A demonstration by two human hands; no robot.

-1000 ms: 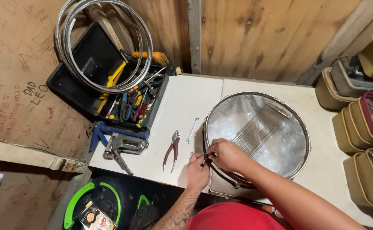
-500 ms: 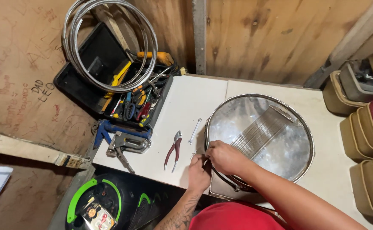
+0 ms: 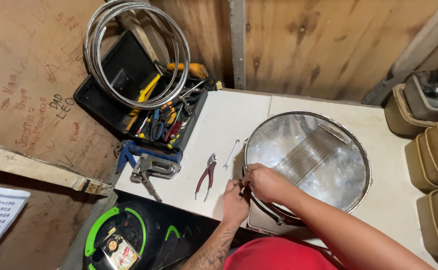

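Observation:
A snare drum (image 3: 329, 170) lies upside down on a white table (image 3: 224, 125), its clear head and strip of metal wires facing up. My right hand (image 3: 264, 182) rests on the drum's near-left rim, fingers pinched on a small fitting at the rim. My left hand (image 3: 235, 200) sits just below and to the left, fingers curled against the drum's side at the same spot. What the fingers grip is hidden. Red-handled pliers (image 3: 206, 175) and a small silver wrench (image 3: 231, 153) lie on the table just left of my hands.
An open black toolbox (image 3: 144, 105) full of hand tools stands at the table's left end, with several metal hoops (image 3: 139, 55) leaning over it. A staple gun (image 3: 151, 167) lies beside it. Stacked tan cases (image 3: 429, 155) line the right. A green cable reel (image 3: 119, 240) is on the floor.
The view has shifted slightly. Both hands stay at the drum's near-left rim, with the left hand moved a little closer under the right.

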